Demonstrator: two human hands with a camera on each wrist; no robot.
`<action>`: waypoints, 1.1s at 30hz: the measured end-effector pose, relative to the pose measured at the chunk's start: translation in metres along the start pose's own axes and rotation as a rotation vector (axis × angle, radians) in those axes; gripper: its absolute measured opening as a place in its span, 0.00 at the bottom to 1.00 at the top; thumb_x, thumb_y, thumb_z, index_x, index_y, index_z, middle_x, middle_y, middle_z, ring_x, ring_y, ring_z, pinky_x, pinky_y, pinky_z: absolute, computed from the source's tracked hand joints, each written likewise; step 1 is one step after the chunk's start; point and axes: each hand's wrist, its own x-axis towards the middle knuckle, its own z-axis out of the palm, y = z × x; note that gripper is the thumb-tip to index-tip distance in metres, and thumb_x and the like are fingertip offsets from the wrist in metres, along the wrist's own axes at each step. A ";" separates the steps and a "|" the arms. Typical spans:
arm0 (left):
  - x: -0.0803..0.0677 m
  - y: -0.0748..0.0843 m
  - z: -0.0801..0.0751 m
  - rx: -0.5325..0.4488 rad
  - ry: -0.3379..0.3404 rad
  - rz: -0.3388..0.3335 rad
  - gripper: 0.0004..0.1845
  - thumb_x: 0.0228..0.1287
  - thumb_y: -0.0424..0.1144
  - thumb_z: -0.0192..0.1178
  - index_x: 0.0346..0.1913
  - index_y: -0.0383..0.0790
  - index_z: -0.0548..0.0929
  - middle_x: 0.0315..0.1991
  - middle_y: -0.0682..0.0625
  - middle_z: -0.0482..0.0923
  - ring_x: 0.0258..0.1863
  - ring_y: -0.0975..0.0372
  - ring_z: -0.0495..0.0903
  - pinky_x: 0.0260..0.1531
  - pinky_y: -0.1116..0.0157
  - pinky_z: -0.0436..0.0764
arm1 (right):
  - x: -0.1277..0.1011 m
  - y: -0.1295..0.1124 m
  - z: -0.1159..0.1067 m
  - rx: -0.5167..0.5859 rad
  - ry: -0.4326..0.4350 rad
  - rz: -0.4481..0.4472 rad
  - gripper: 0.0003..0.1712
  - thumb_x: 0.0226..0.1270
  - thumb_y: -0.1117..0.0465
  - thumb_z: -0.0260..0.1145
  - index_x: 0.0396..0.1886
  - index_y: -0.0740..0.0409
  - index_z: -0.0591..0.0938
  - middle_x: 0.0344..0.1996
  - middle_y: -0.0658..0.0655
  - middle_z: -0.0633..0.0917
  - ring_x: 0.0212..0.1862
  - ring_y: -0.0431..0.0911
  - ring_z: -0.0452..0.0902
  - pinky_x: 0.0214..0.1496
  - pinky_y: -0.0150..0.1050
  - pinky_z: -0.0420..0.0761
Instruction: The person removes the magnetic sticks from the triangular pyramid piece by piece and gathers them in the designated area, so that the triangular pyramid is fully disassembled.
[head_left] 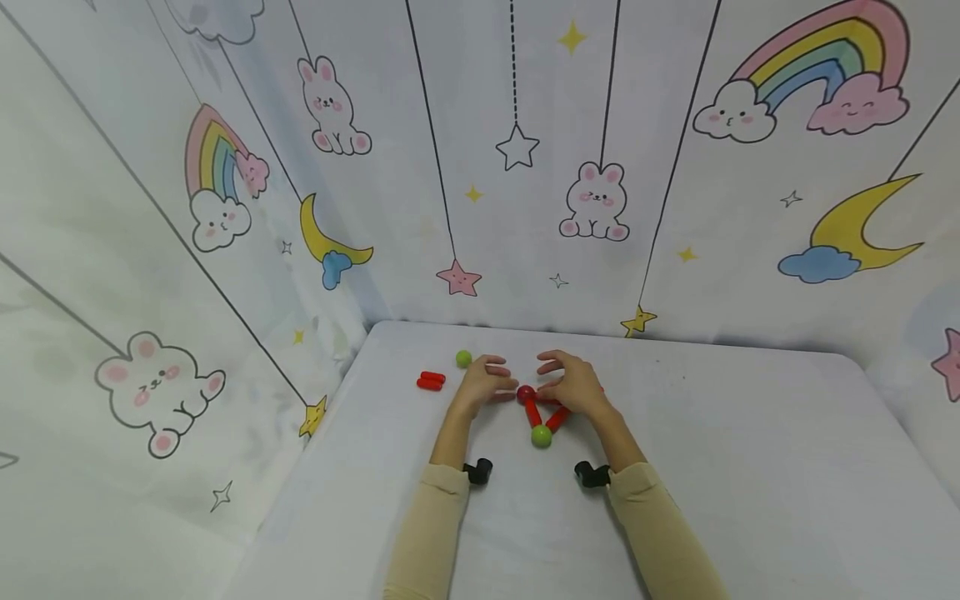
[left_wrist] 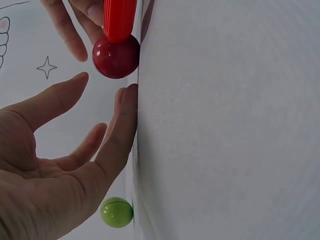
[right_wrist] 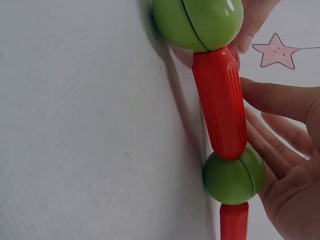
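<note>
A glossy red ball (head_left: pixel 527 394) joins a red ridged rod (left_wrist: pixel 119 20), which runs to a green ball (head_left: pixel 542 436) at the near corner. From that corner another red rod (right_wrist: pixel 220 102) leads to a second green ball (right_wrist: pixel 233 175), with a further rod (right_wrist: pixel 234 222) beyond it. My left hand (head_left: pixel 483 387) is left of the red ball, thumb and fingers spread apart and holding nothing. Over the far side of the assembly, my right hand (head_left: pixel 572 385) has loosely extended fingers, its thumb close behind the rod. In the head view it hides part of the assembly.
A loose green ball (head_left: pixel 464 358) lies beyond my left hand. Two loose red rods (head_left: pixel 431 381) are side by side to its left. The white table (head_left: pixel 750 467) meets a patterned curtain (head_left: pixel 517 217) at the back.
</note>
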 end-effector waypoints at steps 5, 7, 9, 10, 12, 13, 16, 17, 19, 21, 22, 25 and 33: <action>-0.002 0.001 0.006 0.028 0.010 0.000 0.33 0.63 0.26 0.71 0.70 0.29 0.72 0.58 0.34 0.80 0.47 0.52 0.86 0.49 0.54 0.88 | 0.002 0.002 0.004 0.052 -0.025 -0.007 0.39 0.60 0.67 0.79 0.71 0.56 0.76 0.53 0.60 0.88 0.46 0.49 0.90 0.51 0.48 0.88; -0.001 0.001 0.008 0.014 0.006 -0.001 0.33 0.63 0.25 0.71 0.70 0.29 0.71 0.58 0.33 0.80 0.47 0.51 0.86 0.48 0.53 0.88 | 0.002 0.003 0.005 0.060 -0.033 -0.013 0.39 0.59 0.68 0.80 0.71 0.56 0.76 0.53 0.60 0.88 0.45 0.49 0.90 0.51 0.48 0.89; -0.002 0.001 0.008 0.037 0.005 0.009 0.33 0.61 0.26 0.72 0.69 0.29 0.72 0.57 0.33 0.80 0.47 0.52 0.86 0.48 0.53 0.88 | 0.003 0.004 0.006 0.066 -0.040 -0.025 0.40 0.59 0.69 0.80 0.71 0.58 0.76 0.53 0.61 0.88 0.45 0.49 0.90 0.50 0.48 0.89; -0.002 0.000 0.009 0.064 0.009 0.017 0.34 0.60 0.27 0.74 0.68 0.30 0.73 0.56 0.34 0.81 0.47 0.52 0.86 0.48 0.54 0.88 | 0.003 0.004 0.006 0.071 -0.041 -0.027 0.40 0.58 0.70 0.80 0.71 0.58 0.76 0.53 0.61 0.88 0.45 0.49 0.90 0.50 0.48 0.89; -0.003 0.001 0.009 0.125 0.006 0.027 0.36 0.58 0.29 0.76 0.68 0.31 0.74 0.55 0.35 0.82 0.47 0.52 0.85 0.49 0.54 0.88 | 0.003 0.004 0.006 0.073 -0.043 -0.036 0.41 0.58 0.71 0.80 0.71 0.59 0.76 0.53 0.61 0.88 0.45 0.49 0.90 0.49 0.47 0.89; -0.004 0.002 0.010 0.159 0.007 0.033 0.37 0.56 0.29 0.77 0.68 0.32 0.74 0.54 0.35 0.83 0.47 0.52 0.84 0.49 0.55 0.88 | 0.003 0.004 0.006 0.074 -0.045 -0.039 0.41 0.57 0.71 0.80 0.71 0.59 0.75 0.53 0.62 0.88 0.45 0.49 0.90 0.49 0.47 0.89; -0.005 0.004 0.013 0.219 0.010 0.042 0.40 0.54 0.29 0.79 0.70 0.32 0.73 0.54 0.35 0.83 0.45 0.53 0.84 0.48 0.56 0.88 | 0.002 0.003 0.006 0.083 -0.048 -0.045 0.42 0.57 0.72 0.80 0.72 0.60 0.75 0.53 0.62 0.87 0.44 0.48 0.90 0.48 0.46 0.89; -0.005 0.005 0.015 0.230 0.012 0.041 0.40 0.54 0.29 0.79 0.70 0.33 0.73 0.54 0.35 0.83 0.44 0.53 0.84 0.47 0.56 0.88 | 0.002 0.002 0.006 0.083 -0.049 -0.046 0.42 0.57 0.72 0.80 0.72 0.59 0.75 0.53 0.62 0.87 0.43 0.48 0.90 0.48 0.46 0.89; -0.005 0.006 0.017 0.262 0.026 0.038 0.40 0.54 0.30 0.79 0.70 0.34 0.73 0.53 0.36 0.83 0.43 0.54 0.84 0.45 0.58 0.88 | 0.002 0.001 0.006 0.088 -0.051 -0.051 0.43 0.57 0.73 0.80 0.73 0.60 0.74 0.54 0.62 0.87 0.43 0.48 0.91 0.48 0.46 0.89; -0.005 0.006 0.018 0.286 0.038 0.037 0.39 0.54 0.30 0.79 0.69 0.35 0.74 0.52 0.37 0.84 0.42 0.54 0.84 0.44 0.59 0.88 | 0.002 0.001 0.006 0.087 -0.047 -0.059 0.43 0.57 0.73 0.79 0.73 0.60 0.74 0.54 0.63 0.87 0.43 0.49 0.91 0.47 0.45 0.89; -0.005 0.006 0.019 0.297 0.042 0.034 0.38 0.55 0.30 0.79 0.69 0.36 0.75 0.52 0.37 0.84 0.42 0.55 0.85 0.43 0.59 0.88 | 0.002 0.001 0.006 0.084 -0.045 -0.062 0.42 0.57 0.73 0.79 0.73 0.60 0.74 0.54 0.63 0.87 0.43 0.49 0.91 0.47 0.45 0.90; -0.004 0.006 0.021 0.334 0.053 0.041 0.37 0.54 0.32 0.80 0.67 0.36 0.76 0.50 0.38 0.85 0.41 0.55 0.84 0.42 0.60 0.88 | 0.001 0.001 0.006 0.072 -0.035 -0.060 0.42 0.58 0.73 0.79 0.72 0.60 0.74 0.53 0.62 0.87 0.42 0.49 0.91 0.47 0.45 0.90; -0.003 0.004 0.022 0.371 0.076 0.065 0.36 0.51 0.32 0.81 0.65 0.38 0.78 0.49 0.40 0.86 0.42 0.54 0.83 0.44 0.60 0.87 | 0.002 0.002 0.006 0.038 -0.008 -0.053 0.42 0.57 0.71 0.80 0.72 0.54 0.76 0.46 0.57 0.88 0.41 0.47 0.90 0.45 0.44 0.89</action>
